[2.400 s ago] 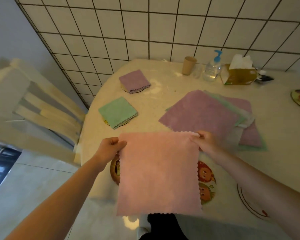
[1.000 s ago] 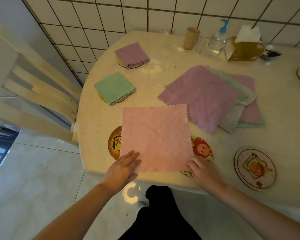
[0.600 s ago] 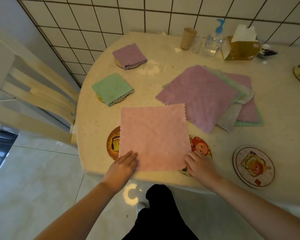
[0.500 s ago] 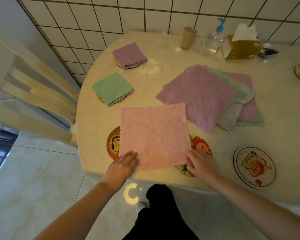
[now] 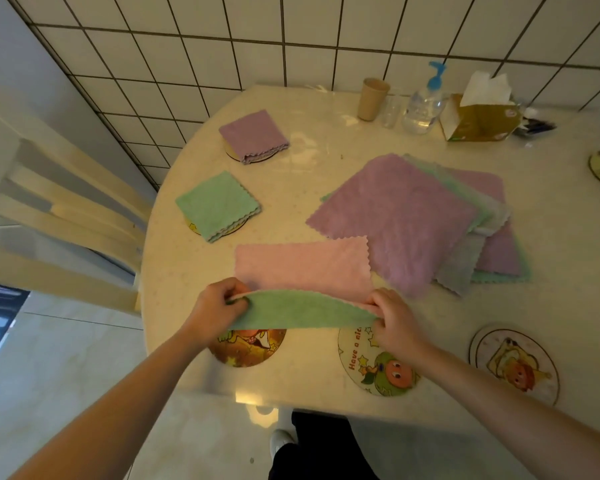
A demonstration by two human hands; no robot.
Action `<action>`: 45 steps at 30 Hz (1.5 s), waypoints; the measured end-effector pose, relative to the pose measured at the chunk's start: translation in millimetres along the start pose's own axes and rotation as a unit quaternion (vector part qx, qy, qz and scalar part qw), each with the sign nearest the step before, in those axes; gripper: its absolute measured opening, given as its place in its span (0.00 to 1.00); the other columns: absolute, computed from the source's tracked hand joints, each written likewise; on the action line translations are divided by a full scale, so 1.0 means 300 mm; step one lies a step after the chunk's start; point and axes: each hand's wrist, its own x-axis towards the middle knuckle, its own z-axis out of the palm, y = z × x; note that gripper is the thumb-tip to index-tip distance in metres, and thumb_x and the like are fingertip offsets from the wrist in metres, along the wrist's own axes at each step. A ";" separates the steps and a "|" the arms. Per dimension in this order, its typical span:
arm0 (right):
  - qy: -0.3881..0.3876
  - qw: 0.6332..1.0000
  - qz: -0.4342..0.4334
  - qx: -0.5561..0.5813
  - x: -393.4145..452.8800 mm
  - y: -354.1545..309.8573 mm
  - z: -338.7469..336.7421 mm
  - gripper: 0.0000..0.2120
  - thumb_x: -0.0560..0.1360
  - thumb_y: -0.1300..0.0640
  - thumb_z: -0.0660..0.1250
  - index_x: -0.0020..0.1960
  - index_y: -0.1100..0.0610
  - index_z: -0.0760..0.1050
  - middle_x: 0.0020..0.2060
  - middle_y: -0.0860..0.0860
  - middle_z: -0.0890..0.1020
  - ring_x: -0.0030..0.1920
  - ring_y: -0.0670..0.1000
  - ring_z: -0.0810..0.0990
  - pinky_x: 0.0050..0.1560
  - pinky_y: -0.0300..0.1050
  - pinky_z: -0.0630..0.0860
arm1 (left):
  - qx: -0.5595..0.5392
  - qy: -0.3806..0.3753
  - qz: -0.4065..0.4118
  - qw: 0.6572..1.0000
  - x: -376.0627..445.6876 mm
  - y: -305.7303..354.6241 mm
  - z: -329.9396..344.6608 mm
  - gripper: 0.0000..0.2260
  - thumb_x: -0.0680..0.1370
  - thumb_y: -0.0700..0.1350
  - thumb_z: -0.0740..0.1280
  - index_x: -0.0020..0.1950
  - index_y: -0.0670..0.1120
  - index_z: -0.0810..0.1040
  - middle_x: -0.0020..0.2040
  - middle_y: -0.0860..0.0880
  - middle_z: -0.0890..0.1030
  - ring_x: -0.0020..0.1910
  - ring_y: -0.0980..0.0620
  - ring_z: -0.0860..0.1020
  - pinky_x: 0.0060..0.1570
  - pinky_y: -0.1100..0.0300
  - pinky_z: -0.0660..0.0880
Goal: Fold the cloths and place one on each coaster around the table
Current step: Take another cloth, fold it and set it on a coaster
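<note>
Seen from the head camera, a person stands at the near edge of a pale, rounded worktop (image 5: 326,140) and lifts the near edge of a pink cloth (image 5: 302,266), its green underside turned up toward the camera, apparently to carry that edge away from the body and fold the cloth in half. The left hand (image 5: 215,310) pinches the near-left corner between thumb and curled fingers, while the right hand (image 5: 392,320) pinches the near-right corner the same way; both forearms reach in from below, the wrists roughly level, so the raised edge stretches between them in a shallow arch. The far half of the cloth lies flat on the worktop. Just below the raised edge, two picture coasters sit uncovered, a dark one (image 5: 248,346) under the left wrist and a pale one (image 5: 378,365) under the right, with a third coaster (image 5: 515,365) bare to the right; any of these could receive the cloth once folded. Farther left, a folded green cloth (image 5: 217,204) and a folded purple cloth (image 5: 253,135) each rest on a coaster, suggesting two places are done. A loose stack of unfolded cloths (image 5: 413,216), purple on top, waits beside the pink one. A cup (image 5: 373,98), a pump bottle (image 5: 425,102) and a tissue box (image 5: 478,116) stand by the tiled wall.
</note>
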 end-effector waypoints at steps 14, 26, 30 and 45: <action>0.010 0.973 0.156 0.168 0.367 0.054 -0.073 0.04 0.77 0.57 0.64 0.45 0.55 0.78 0.34 0.49 0.80 0.33 0.46 0.75 0.33 0.37 0.70 | -0.223 0.120 -0.207 0.945 0.310 0.005 0.020 0.08 0.72 0.41 0.74 0.48 0.40 0.79 0.44 0.42 0.82 0.42 0.43 0.80 0.41 0.51 0.79; 0.005 0.977 0.169 0.132 0.450 0.086 -0.070 0.12 0.76 0.54 0.64 0.39 0.59 0.79 0.31 0.57 0.81 0.30 0.51 0.76 0.32 0.45 0.73 | -0.199 0.152 -0.232 0.940 0.342 -0.032 0.021 0.04 0.76 0.45 0.70 0.46 0.45 0.79 0.46 0.44 0.82 0.44 0.45 0.79 0.49 0.45 0.78; 0.018 0.976 0.181 0.117 0.468 0.089 -0.067 0.13 0.75 0.53 0.66 0.38 0.60 0.80 0.32 0.57 0.83 0.33 0.54 0.82 0.35 0.48 0.78 | -0.153 0.166 -0.231 0.946 0.366 -0.033 0.015 0.05 0.75 0.48 0.71 0.44 0.47 0.78 0.45 0.46 0.82 0.43 0.46 0.78 0.45 0.49 0.77; 0.108 0.983 0.146 -0.004 0.397 0.011 -0.107 0.07 0.79 0.54 0.61 0.51 0.58 0.72 0.41 0.48 0.78 0.37 0.43 0.77 0.34 0.34 0.72 | 0.096 0.244 -0.094 0.961 0.267 0.021 0.070 0.10 0.77 0.44 0.67 0.57 0.42 0.75 0.53 0.44 0.77 0.55 0.43 0.73 0.54 0.49 0.73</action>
